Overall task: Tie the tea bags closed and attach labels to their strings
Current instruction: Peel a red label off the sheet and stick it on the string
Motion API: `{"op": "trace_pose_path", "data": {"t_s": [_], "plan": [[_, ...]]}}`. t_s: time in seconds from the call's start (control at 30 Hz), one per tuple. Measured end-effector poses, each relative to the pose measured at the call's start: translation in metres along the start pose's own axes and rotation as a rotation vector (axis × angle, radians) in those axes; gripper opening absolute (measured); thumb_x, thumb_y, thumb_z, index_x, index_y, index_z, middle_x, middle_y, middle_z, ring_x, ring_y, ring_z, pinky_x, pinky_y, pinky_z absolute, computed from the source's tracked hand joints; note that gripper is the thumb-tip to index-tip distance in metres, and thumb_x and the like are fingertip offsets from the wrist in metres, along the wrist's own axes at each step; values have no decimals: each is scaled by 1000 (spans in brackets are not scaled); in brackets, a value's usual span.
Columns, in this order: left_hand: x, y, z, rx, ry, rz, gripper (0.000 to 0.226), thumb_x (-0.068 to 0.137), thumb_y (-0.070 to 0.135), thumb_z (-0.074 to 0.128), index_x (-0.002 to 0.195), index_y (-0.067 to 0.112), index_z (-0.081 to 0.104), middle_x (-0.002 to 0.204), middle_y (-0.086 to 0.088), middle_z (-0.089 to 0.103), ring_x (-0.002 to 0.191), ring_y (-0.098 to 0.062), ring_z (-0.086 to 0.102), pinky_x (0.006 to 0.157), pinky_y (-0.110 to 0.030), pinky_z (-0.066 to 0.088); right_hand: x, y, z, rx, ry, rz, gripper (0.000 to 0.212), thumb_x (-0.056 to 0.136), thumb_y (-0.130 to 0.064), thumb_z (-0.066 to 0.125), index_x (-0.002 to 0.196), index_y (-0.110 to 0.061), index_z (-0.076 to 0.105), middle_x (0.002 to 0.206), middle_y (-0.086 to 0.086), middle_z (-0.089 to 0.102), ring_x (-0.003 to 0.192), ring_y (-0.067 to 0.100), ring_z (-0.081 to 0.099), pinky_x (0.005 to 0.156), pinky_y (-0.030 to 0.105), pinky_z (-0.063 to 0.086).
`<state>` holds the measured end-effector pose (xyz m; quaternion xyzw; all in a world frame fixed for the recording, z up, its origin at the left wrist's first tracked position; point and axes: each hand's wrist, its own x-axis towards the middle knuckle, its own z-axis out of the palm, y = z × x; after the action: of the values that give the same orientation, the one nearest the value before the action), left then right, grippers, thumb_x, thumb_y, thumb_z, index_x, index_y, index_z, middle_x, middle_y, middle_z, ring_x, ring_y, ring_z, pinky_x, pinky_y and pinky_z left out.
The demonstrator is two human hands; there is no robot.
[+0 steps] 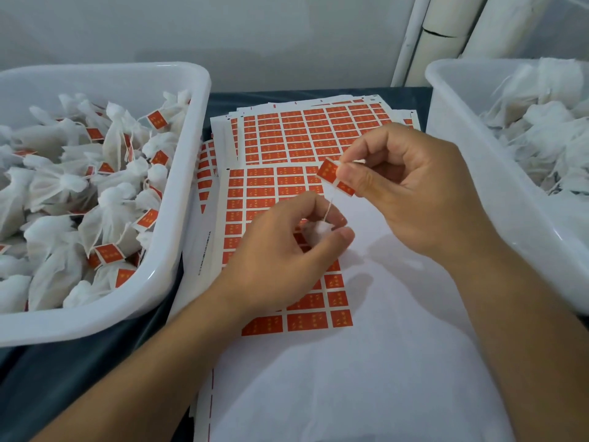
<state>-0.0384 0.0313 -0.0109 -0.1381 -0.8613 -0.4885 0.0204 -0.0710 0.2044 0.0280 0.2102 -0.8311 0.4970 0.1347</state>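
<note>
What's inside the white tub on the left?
The left tub is heaped with tied white tea bags, many with orange labels on their strings. The top bags hide whatever lies deeper.

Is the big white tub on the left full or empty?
Nearly full: the left tub holds tied tea bags heaped almost to its rim.

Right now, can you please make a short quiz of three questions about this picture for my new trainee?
1. True or false: the right hand pinches a red label on the string.
2. Which bin holds labelled tea bags? A) left bin B) right bin
3. Fill in: the left hand holds a white ____.

Key: 1 true; 2 A; 3 tea bag.
</note>
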Motion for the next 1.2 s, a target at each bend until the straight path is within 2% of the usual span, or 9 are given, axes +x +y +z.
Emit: {"op": "trace_pose_path", "data": {"t_s": [0.17, 0.27, 0.4, 0.5, 0.6, 0.73, 0.87, 1.03, 1.2], "plan": [[1, 1, 2, -61, 149, 12, 9, 93, 47, 63, 92, 38, 60, 87, 24, 66, 85, -2, 66, 65, -7, 47, 2, 3, 0, 44, 20, 47, 17, 93, -34, 72, 98, -45, 61, 94, -24, 72, 92, -2, 71, 72, 8, 54], [-2, 5, 4, -28, 294, 47, 14, 94, 50, 61, 103, 41, 56, 89, 29, 62, 86, 4, 63, 63, -3, 44, 1, 1, 2, 85, 70, 72, 23, 93, -33, 73, 106, -45, 59, 93, -23, 73, 90, -4, 72, 72, 8, 54], [-5, 9, 5, 70, 416, 172, 22, 100, 43, 58, 119, 40, 46, 71, 24, 52, 69, 1, 61, 52, -6, 42, -1, -2, 8, 138, 143, 118, 25, 92, -34, 74, 112, -39, 60, 93, -21, 75, 88, -3, 73, 70, 9, 55], [-5, 10, 3, 222, 430, 267, 22, 102, 34, 52, 123, 40, 44, 98, 31, 56, 83, 1, 64, 62, -4, 47, -2, -4, 10, 196, 170, 160, 26, 90, -34, 75, 112, -37, 61, 93, -17, 76, 88, 1, 74, 69, 13, 57], [-3, 11, 3, 276, 395, 290, 24, 104, 26, 47, 124, 38, 48, 118, 19, 62, 97, -1, 64, 74, 0, 45, -2, -5, 10, 208, 181, 181, 27, 90, -35, 75, 113, -35, 62, 96, -15, 76, 89, 3, 74, 71, 16, 59], [1, 13, 7, 130, 389, 262, 20, 105, 29, 48, 123, 39, 48, 87, 31, 55, 80, 6, 61, 65, -2, 44, -2, -5, 10, 203, 190, 168, 25, 91, -32, 75, 113, -32, 63, 93, -15, 77, 88, 5, 75, 71, 17, 59], [3, 16, 8, 75, 446, 247, 17, 102, 35, 61, 116, 37, 51, 65, 24, 51, 69, -5, 61, 53, -6, 43, -4, -5, 11, 142, 178, 112, 26, 93, -31, 74, 116, -26, 64, 90, -17, 76, 87, 5, 75, 72, 18, 60], [4, 16, 5, 152, 540, 251, 17, 97, 38, 71, 111, 30, 66, 75, 27, 56, 66, -9, 58, 55, -9, 43, -6, -7, 13, 156, 177, 121, 26, 93, -32, 74, 116, -27, 64, 91, -17, 76, 86, 5, 75, 71, 19, 60], [3, 15, 5, 200, 603, 266, 19, 96, 32, 73, 112, 22, 76, 94, 19, 66, 75, 6, 56, 70, -3, 44, -7, -10, 15, 247, 178, 204, 22, 92, -33, 74, 112, -30, 64, 95, -18, 77, 87, 5, 76, 69, 19, 60]]}}
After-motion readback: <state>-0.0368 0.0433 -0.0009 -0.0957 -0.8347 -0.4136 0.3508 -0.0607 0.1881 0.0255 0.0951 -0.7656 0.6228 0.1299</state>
